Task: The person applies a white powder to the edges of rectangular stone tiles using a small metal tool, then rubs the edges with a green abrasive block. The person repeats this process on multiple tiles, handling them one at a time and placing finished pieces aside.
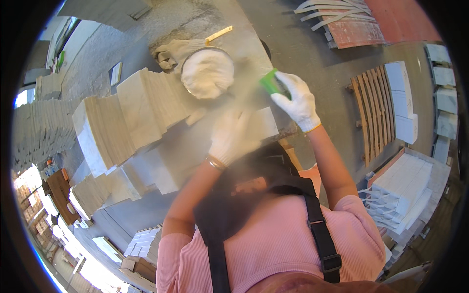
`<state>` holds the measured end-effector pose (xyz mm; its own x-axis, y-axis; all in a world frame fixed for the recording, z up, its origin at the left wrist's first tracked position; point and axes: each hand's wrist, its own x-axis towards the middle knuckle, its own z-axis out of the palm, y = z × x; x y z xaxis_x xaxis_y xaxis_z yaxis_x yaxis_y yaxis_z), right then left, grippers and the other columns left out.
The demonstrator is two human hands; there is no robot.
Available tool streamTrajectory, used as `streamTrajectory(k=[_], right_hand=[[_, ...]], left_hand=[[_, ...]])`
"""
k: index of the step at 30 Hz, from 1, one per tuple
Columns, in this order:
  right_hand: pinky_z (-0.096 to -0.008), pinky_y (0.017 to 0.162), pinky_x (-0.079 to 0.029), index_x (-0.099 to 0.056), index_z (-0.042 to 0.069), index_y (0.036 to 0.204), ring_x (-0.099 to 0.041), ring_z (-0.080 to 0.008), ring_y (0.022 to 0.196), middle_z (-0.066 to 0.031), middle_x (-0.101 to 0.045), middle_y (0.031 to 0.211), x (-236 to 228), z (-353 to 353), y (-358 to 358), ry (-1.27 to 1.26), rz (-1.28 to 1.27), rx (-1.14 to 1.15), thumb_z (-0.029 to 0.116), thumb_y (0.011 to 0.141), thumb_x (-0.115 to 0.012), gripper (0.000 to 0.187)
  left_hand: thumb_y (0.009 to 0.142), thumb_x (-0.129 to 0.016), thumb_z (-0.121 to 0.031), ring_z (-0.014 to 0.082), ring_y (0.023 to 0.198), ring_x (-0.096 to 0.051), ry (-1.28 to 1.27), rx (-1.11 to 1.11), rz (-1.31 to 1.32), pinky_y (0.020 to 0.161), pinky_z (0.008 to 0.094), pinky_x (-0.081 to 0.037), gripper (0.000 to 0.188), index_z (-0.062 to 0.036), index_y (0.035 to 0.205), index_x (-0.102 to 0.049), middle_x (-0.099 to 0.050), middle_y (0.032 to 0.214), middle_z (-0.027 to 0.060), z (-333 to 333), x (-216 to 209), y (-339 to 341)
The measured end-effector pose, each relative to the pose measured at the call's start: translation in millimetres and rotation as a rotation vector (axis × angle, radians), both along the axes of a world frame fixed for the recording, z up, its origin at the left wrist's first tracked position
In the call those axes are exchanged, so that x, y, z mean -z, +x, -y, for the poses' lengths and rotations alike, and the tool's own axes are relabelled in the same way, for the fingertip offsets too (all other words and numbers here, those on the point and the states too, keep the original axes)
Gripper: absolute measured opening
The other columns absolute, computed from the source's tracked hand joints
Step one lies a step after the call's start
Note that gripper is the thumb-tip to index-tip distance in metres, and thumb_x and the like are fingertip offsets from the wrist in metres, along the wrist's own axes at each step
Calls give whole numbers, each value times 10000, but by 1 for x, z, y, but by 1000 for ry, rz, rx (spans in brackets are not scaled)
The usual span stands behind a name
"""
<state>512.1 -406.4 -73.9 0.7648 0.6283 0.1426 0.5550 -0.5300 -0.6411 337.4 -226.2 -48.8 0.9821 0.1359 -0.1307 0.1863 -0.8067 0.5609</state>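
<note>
My right hand (296, 100), in a white knit glove, grips a green block (269, 82) that looks like a sponge or scrubbing pad. It is raised beside the table's right edge. My left hand (229, 136), gloved too, is over the work spot, next to a white stone tile (264, 124); a pale haze blurs its fingers, so I cannot tell whether it holds the tile. Beyond the hands stands a round bowl (187, 62) heaped with white powder (209, 72). A crumpled beige cloth or glove (168, 52) lies behind it, near a yellowish stick (219, 35).
Stacked stone tiles (141, 110) stand in rows left of the bowl, with more tiles (124, 178) nearer me. On the floor at right are a wooden pallet (373, 112), strapped white stacks (403, 190) and a red-topped load with loose straps (349, 24).
</note>
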Motion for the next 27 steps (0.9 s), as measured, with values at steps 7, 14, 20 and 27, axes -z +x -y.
streamTrajectory(k=[7, 14, 20, 27], right_hand=[[-343, 1149, -371, -459, -14, 1533, -496, -220, 1385, -115, -539, 1501, -4, 67, -2, 528, -969, 333, 322, 920, -611, 716], [-351, 1136, -404, -431, 14, 1556, -520, -213, 1358, -112, -537, 1504, 14, 81, -14, 638, -957, 389, 192, 922, -627, 687], [-352, 1125, -423, -464, 39, 1545, -525, -207, 1349, -120, -538, 1502, 42, 67, -19, 430, -679, 340, 154, 931, -670, 658], [-320, 1071, -463, -482, 23, 1528, -589, -184, 1247, -93, -595, 1432, 64, 84, -9, 705, -855, 267, 133, 943, -667, 623]], left_hand=[[630, -823, -379, 377, 1149, -566, 27, 115, 65, 921, 507, -480, 688, -76, 1221, -642, -585, 1240, 146, 38, 33, 59], [612, -849, -429, 380, 1155, -576, 57, 80, 306, 916, 498, -488, 708, -41, 1174, -661, -589, 1272, 132, 56, 41, 66], [557, -892, -533, 387, 1136, -608, 125, 30, 418, 920, 508, -508, 796, -51, 1151, -674, -603, 1268, 134, 61, 53, 60], [572, -895, -518, 395, 1169, -604, 120, 5, 407, 968, 518, -505, 750, -61, 1130, -691, -636, 1238, 148, 64, 61, 58]])
